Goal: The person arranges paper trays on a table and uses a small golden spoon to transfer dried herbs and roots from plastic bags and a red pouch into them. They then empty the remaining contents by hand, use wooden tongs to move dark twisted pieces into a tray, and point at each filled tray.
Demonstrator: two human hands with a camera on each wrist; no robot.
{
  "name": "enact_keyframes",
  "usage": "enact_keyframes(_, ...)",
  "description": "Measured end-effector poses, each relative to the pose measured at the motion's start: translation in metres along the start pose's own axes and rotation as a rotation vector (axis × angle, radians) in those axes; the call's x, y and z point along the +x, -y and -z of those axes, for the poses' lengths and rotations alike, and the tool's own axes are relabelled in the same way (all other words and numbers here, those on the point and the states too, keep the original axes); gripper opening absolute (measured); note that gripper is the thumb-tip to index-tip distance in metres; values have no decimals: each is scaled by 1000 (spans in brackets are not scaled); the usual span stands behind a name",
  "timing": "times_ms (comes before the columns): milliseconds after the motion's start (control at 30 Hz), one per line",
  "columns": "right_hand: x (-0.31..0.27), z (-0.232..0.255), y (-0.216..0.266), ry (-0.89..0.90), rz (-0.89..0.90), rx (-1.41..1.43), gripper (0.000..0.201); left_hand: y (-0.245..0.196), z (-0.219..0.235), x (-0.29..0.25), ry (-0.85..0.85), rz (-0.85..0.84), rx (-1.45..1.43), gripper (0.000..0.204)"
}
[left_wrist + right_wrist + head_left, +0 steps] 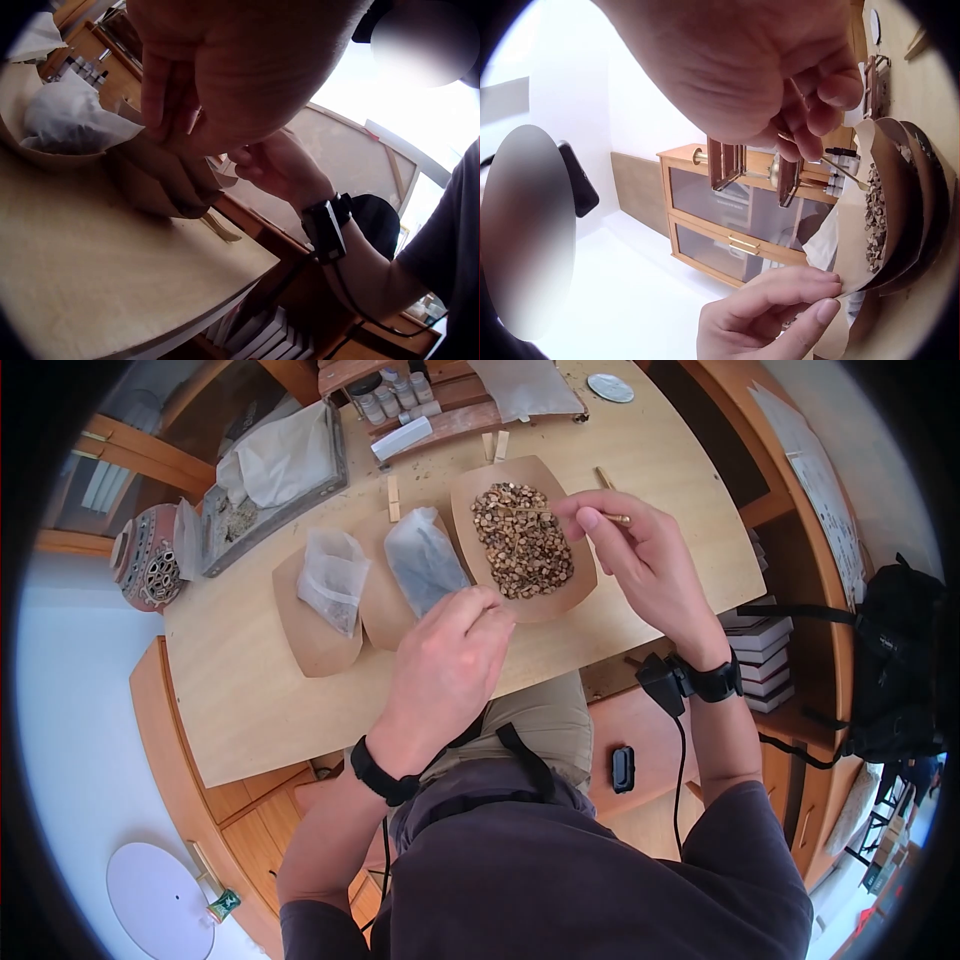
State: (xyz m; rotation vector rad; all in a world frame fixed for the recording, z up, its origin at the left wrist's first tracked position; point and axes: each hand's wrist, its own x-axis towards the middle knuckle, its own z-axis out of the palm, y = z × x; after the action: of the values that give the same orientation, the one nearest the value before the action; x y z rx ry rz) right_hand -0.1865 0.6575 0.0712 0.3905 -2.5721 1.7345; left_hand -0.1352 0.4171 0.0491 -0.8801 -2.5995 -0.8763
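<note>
- Pale wooden table (pixel 240 710) across the frame's middle.
- Lower centre: left hand (pixel 450 660), thumb and fingers pinching the tray's edge.
- Right of centre: right hand (pixel 655 565), fingers clamped on a thin brass tool (pixel 624 520).
- Upper centre: brown tray (pixel 552 608) of small brown pieces (pixel 525 545) — tool above them.
- Left of it: two cloudy bags.
- Top: wooden rack (pixel 455 420) — small bottles (pixel 388 402).

On your desk (pixel 230 710), trays (pixel 290 615) held two bags (pixel 333 575) left of the dried pieces (pixel 522 545); a rack (pixel 462 426) stood behind.
</note>
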Motion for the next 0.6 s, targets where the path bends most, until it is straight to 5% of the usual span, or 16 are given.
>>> enact_keyframes(600,-31,13,6,21,-54,25,26,0,-3,2,-24,7,5,11)
